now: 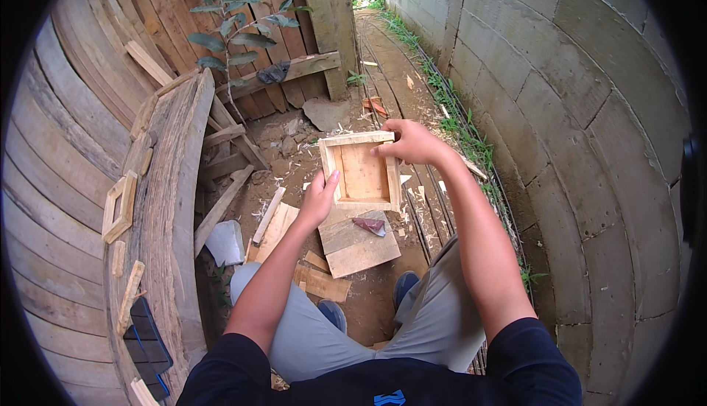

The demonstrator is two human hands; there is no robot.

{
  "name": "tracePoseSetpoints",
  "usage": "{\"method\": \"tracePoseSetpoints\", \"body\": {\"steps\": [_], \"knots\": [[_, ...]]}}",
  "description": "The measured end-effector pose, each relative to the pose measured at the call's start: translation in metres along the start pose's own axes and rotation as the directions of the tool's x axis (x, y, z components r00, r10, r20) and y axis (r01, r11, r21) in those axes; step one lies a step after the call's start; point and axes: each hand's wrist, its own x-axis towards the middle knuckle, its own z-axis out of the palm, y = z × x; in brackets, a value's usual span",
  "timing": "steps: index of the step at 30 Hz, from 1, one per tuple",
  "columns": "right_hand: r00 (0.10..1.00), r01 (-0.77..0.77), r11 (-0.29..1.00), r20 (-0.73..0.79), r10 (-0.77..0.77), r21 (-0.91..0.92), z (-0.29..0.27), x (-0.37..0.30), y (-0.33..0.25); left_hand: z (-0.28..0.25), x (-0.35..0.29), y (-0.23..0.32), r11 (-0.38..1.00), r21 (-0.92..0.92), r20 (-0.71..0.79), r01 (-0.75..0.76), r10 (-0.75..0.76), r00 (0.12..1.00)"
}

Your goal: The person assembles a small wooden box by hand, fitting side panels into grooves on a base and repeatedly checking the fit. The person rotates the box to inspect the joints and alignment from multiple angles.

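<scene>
The shallow, square box of pale wood (360, 172) is held up in both hands, open side toward the wearer. At left, the near end of a long, weathered wooden bench (173, 185) is cut off; by its left edge sits a small, pale, rectangular wooden frame (127, 205), and near its lower left corner a dark, flat, blue-edged object (147, 347), hard to identify. The left hand (320, 198) pinches the box's left side, its fingers mostly hidden behind. Below, the box covers the far edge of a pale, squarish wooden block (353, 251); the maroon scrap (370, 225) upon that is unclear. The right hand (412, 143) pinches the far right corner, one digit inside, others partly hidden.
</scene>
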Motion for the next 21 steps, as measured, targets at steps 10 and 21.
{"method": "tracePoseSetpoints", "body": {"steps": [10,21], "knots": [[0.992,-0.054,0.962,0.093,0.082,-0.269,0.007,-0.007,0.001,-0.004,-0.007,0.013,0.973,0.226,0.09,0.052,-0.074,0.993],[0.913,0.008,0.914,0.376,0.159,-0.406,0.007,-0.008,-0.007,-0.005,-0.009,0.019,0.972,0.231,0.173,0.035,-0.076,0.982]]}}
